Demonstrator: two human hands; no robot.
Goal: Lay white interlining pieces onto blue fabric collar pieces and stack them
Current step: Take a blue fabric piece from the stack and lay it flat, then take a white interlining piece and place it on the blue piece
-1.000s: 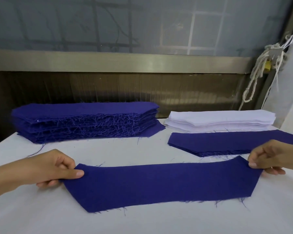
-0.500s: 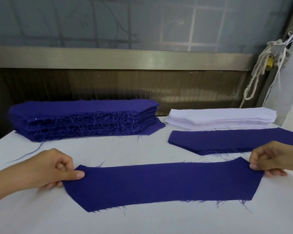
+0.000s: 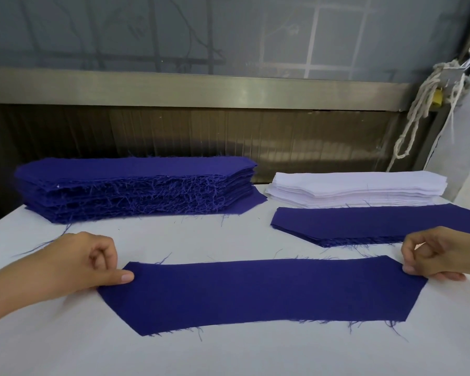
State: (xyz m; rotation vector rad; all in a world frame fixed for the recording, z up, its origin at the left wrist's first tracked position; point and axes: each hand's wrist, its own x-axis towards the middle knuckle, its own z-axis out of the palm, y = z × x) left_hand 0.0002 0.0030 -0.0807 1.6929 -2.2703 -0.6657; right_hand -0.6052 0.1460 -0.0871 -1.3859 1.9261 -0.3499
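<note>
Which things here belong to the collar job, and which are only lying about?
Job: blue piece, pinched by left hand and right hand; blue stack; white stack; low blue pile.
Lying about: rope; metal rail.

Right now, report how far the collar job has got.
Done, perhaps: the low pile of blue pieces. In hand: left hand and right hand pinch a flat blue fabric collar piece, no interlining on it. Remaining: the tall blue fabric stack and white interlining stack.
</note>
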